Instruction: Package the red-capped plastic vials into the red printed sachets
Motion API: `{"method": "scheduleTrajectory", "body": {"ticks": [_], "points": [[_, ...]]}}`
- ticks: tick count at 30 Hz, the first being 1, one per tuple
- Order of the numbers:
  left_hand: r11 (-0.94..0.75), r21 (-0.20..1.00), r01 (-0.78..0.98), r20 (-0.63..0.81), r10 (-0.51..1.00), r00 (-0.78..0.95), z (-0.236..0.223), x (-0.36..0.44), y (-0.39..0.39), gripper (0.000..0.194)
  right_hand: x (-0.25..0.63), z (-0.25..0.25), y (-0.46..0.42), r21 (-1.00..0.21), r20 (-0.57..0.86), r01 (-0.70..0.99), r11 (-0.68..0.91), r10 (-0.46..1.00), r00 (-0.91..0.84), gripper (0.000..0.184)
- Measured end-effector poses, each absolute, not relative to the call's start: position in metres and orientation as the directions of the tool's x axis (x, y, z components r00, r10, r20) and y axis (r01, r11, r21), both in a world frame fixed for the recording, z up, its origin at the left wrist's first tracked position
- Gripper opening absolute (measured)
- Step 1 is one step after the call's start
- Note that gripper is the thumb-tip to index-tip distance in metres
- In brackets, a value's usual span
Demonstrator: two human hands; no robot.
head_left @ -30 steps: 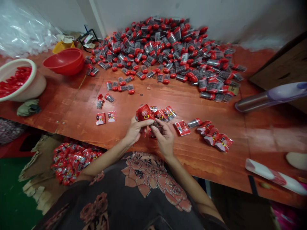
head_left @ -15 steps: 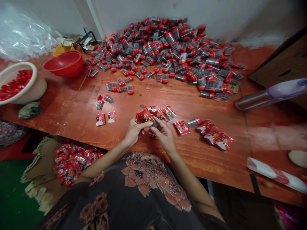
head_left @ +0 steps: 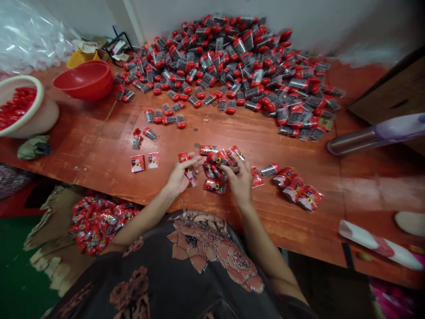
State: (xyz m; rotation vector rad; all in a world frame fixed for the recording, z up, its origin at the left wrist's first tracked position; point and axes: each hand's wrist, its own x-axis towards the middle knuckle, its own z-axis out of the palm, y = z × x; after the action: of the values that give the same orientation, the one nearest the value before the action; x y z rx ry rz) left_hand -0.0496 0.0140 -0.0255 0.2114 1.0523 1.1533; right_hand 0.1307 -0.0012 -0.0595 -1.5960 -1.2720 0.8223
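Left hand (head_left: pixel 178 177): at the near edge of the wooden table (head_left: pixel 99 146), grip clamped on a red printed sachet (head_left: pixel 190 170), pinched between thumb and fingers, held just above the surface.

Right hand (head_left: pixel 239 179): just right of the left, palm down, fingers curled onto a loose cluster of red sachets (head_left: pixel 217 166) lying on the table; whether the grip is closed on any one of them cannot be told.

Between the hands: one sachet flat on the wood, touching the cluster.

Right of the right hand: a single capped vial (head_left: pixel 269 169) lying on its side, then a row of filled red packets (head_left: pixel 297 188), touching one another.

Left of the left hand: two small sachets (head_left: pixel 145 162) side by side, well apart from the cluster.

Far side of the table: large heap of clear vials with red caps (head_left: pixel 232 66) against the wall.

Far left: red bowl (head_left: pixel 84 80); beside it a white basin (head_left: pixel 35 119) holding red caps.

Below the table edge, left: cardboard box (head_left: pixel 49 248) filled with red packets.
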Motion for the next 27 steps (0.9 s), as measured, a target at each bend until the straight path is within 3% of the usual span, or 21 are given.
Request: {"method": "scheduleTrajectory", "body": {"ticks": [3,6,11,15,20,23,27], "points": [[0.398,0.591,-0.702,-0.542,0.840,0.020,-0.022,-0.046,0.019,0.051,0.119,-0.051,-0.005,-0.928,0.094,0.369,0.054,0.991,0.092,0.039],[0.336,0.602,-0.724,-0.509,0.861,-0.024,-0.022,-0.034,0.020,0.046,0.101,-0.040,-0.007,-0.953,0.090,0.278,0.118,0.990,-0.112,0.041],[0.330,0.669,-0.667,-0.472,0.881,-0.038,-0.028,-0.022,0.022,0.028,0.102,-0.035,0.012,-0.914,0.168,0.358,0.193,0.981,-0.100,0.037],[0.320,0.674,-0.666,-0.475,0.878,-0.059,-0.031,-0.020,0.031,0.028,0.118,-0.034,0.032,-0.822,0.194,0.494,0.282,0.955,-0.223,0.041],[0.338,0.642,-0.688,-0.481,0.876,-0.018,-0.030,-0.023,0.044,0.021,0.130,-0.030,0.077,-0.688,0.102,0.617,0.383,0.892,-0.440,0.033],[0.324,0.631,-0.705,-0.512,0.857,-0.064,-0.028,-0.029,0.050,0.013,0.143,-0.028,0.133,-0.485,0.105,0.783,0.390,0.914,-0.391,0.032],[0.316,0.623,-0.716,-0.549,0.828,-0.112,-0.024,-0.039,0.053,0.011,0.167,-0.033,0.209,-0.349,0.116,0.884,0.312,0.950,-0.290,0.048]]}}
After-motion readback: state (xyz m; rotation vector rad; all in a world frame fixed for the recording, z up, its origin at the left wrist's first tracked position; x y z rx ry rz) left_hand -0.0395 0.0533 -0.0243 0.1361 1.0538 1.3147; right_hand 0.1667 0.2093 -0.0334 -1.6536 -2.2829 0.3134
